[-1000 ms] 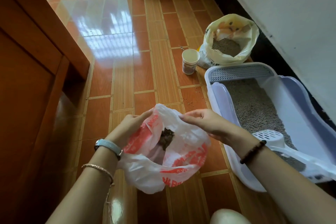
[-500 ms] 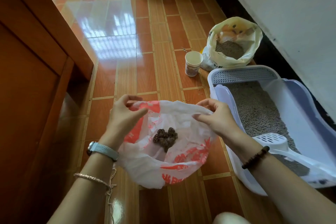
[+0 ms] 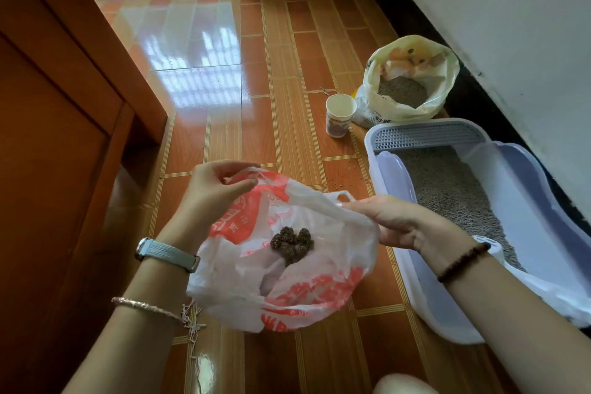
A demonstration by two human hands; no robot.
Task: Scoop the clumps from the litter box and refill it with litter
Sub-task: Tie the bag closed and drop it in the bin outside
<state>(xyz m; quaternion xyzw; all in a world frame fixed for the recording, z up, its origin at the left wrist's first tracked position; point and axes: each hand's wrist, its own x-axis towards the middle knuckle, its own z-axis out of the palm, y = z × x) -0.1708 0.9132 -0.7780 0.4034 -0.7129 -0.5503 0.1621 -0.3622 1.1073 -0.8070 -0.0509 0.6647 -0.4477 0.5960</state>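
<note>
Over tiles [image 3: 281, 73], bag [image 3: 319, 281] spread wider

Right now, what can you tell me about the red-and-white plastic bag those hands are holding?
The plastic bag is thin, crinkled white film with red print and a loop handle. It hangs open over the tiled floor: the left hand pinches its left rim, the right hand holds the right rim. Dark brown clumps lie piled in its sagging bottom.
</note>
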